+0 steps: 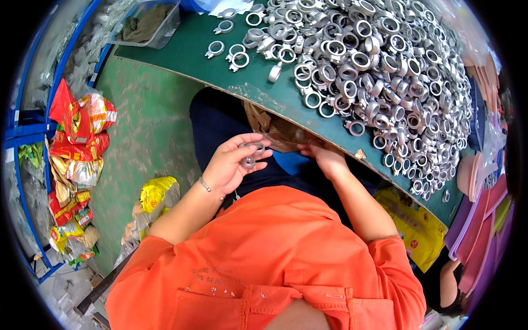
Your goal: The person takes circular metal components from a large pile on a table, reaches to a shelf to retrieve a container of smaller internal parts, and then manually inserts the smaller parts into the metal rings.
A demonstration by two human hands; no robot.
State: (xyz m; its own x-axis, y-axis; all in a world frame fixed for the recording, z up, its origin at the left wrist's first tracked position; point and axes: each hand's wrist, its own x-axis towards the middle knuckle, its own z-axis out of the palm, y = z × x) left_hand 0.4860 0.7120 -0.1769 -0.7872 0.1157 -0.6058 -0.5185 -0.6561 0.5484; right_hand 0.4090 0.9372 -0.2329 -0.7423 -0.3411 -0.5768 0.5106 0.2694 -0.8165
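The left hand (232, 160), palm turned up with its fingers loosely curled and partly spread, holds small grey metal rings (248, 163) among the fingers, at least two of them, smooth and dull-shiny with rounded walls. The right hand (325, 158) is bent at the knuckles near the shaded front edge of the table; its fingertips are partly lost in shadow, so how closed they are and whether they grip anything cannot be told. Between the hands, slightly farther off, hangs a crumpled brown bag (279, 135), with a flat blue patch (291, 163) just nearer. Beyond runs the dark green tabletop (190, 58), its edge chipped and scuffed. Heaped on its right side is a dense pile of silvery metal rings (385, 71), many with a small lug; a few lie loose at the far left, near a clear plastic tub (168, 30) holding a rumpled brownish cloth (144, 23).
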